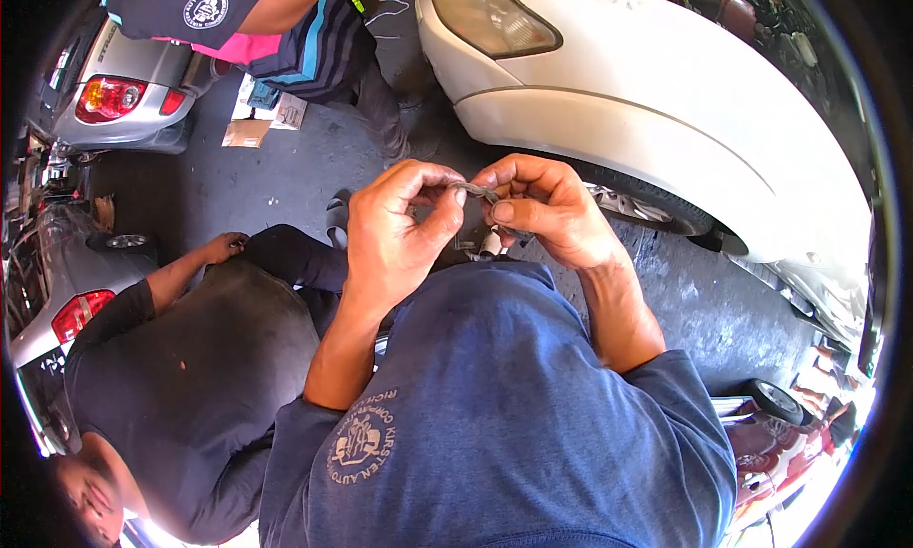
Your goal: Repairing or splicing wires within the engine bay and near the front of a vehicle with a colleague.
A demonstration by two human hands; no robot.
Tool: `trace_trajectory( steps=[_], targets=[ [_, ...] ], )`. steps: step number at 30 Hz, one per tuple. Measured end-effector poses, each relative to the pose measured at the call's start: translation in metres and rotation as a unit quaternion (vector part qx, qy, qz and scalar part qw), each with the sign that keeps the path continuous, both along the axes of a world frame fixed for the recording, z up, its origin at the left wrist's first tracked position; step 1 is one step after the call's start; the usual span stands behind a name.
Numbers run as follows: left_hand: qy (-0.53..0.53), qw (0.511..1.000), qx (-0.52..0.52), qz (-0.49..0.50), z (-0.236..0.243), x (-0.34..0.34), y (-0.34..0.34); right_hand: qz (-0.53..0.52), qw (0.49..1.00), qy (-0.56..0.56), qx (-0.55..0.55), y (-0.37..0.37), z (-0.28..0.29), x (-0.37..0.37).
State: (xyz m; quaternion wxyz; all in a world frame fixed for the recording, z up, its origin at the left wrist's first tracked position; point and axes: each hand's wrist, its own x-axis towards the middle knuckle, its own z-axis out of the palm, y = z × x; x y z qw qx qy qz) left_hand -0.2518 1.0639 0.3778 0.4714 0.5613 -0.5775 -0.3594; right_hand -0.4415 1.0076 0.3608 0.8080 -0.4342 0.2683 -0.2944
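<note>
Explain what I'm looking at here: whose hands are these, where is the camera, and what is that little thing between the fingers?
This is one wide, rounded view from a camera worn on a person's head, looking down, so straight edges bend. The two forearms rising from the blue shirt are the wearer's own. The left hand and right hand meet in front of the chest and pinch a small grey metal piece between them; what it is exactly is too small to tell. Below is dark pavement. A white car stands to the right, a silver car at upper left. A person in a black shirt crouches on the left, and another stands at the top.
</note>
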Motion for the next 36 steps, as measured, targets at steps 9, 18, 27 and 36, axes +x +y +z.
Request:
trace_trajectory(
  steps=[9, 18, 27, 36],
  targets=[
    [0.088, 0.994, 0.071, -0.009, 0.0, 0.0, 0.004, -0.022, 0.999, 0.018, -0.024, -0.003, -0.009, -0.002],
    [-0.052, 0.997, 0.029, -0.046, -0.002, -0.004, -0.003, -0.027, 0.998, 0.058, 0.016, -0.005, -0.008, 0.0],
    [0.162, 0.964, 0.191, -0.092, -0.014, -0.006, -0.001, -0.017, 0.97, 0.151, -0.193, -0.014, -0.013, -0.008],
    [0.336, 0.897, 0.276, -0.085, -0.01, -0.003, 0.003, -0.133, 0.895, 0.196, -0.377, -0.003, -0.015, -0.005]
  ],
)
